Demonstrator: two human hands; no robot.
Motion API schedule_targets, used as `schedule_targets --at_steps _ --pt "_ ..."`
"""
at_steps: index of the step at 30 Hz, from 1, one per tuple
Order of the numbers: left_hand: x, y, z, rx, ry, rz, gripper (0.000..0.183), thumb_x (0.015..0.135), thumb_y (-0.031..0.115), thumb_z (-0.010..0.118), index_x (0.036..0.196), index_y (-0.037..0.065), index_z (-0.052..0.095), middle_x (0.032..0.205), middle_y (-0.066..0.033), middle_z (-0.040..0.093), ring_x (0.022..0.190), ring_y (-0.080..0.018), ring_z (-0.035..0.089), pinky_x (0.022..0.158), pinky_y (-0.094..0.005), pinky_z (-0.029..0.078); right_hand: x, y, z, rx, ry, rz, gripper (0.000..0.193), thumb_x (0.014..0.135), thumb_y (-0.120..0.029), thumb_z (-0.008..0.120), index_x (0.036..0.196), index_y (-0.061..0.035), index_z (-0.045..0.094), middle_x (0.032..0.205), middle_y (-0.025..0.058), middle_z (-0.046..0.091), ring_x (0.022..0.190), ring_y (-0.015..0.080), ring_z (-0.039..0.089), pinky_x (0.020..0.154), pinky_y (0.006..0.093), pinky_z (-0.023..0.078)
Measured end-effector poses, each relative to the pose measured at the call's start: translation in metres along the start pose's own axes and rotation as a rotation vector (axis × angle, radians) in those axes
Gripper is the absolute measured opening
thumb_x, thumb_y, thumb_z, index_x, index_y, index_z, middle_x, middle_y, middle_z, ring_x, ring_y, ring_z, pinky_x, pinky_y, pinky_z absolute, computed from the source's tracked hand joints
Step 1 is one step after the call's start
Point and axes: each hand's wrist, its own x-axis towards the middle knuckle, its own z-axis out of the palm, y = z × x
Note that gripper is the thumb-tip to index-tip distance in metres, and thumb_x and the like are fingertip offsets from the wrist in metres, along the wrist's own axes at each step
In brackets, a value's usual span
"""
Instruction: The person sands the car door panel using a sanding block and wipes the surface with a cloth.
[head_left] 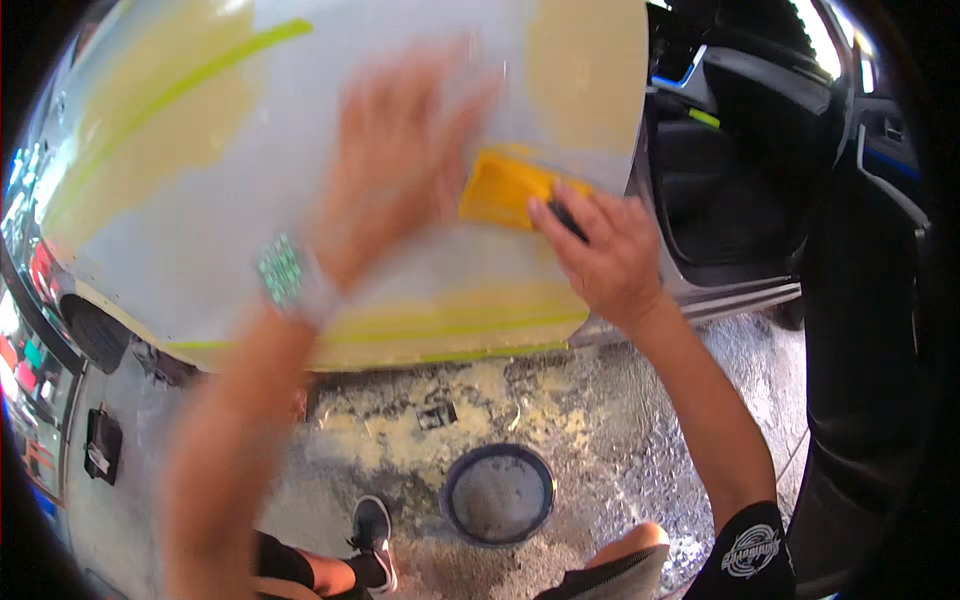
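Note:
A car door panel (290,180) fills the upper middle, grey primer with yellowish filler patches and strips of yellow-green tape. My right hand (605,245) grips a yellow sanding block (500,190) against the panel near its right edge; a dark part shows under the thumb. Blurred by motion, my left hand (400,150) is over the panel just left of the block, fingers stretched out and thumb apart. Nothing shows in it. Whether its palm touches the panel I cannot tell. A watch with a green face (282,272) is on the left wrist.
Below the panel, a round dark bucket (497,541) of cloudy liquid stands on the wet floor (620,440), stained with pale residue. My shoe (372,540) is left of it. An open car doorway (740,180) lies to the right. A black case (103,445) rests at far left.

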Motion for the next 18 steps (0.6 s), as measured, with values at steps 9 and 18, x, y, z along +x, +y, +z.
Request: schedule_targets --at_steps 9,18 --pt "-0.347 0.341 -0.077 -0.822 -1.316 -0.128 0.050 0.085 0.034 0.072 0.129 0.010 0.062 0.120 -0.0159 0.061 0.114 -0.0388 0.062 0.095 -0.0490 0.052 -0.139 -0.053 -0.071 0.254 -0.311 0.332 0.051 0.076 -0.013 0.073 0.127 -0.0115 0.069 0.126 0.0130 0.063 0.102 0.0328 0.059 0.083 0.0482 0.046" --pt "-0.488 0.438 -0.013 -0.905 -1.432 -0.087 0.042 0.093 0.034 0.055 0.127 0.014 0.071 0.130 -0.0213 0.067 0.123 -0.0346 0.063 0.096 -0.0579 0.051 -0.306 -0.234 -0.141 0.508 -0.272 1.206 0.053 0.070 -0.007 0.075 0.122 -0.0030 0.066 0.112 0.0200 0.065 0.103 0.0409 0.063 0.089 0.0477 0.053"
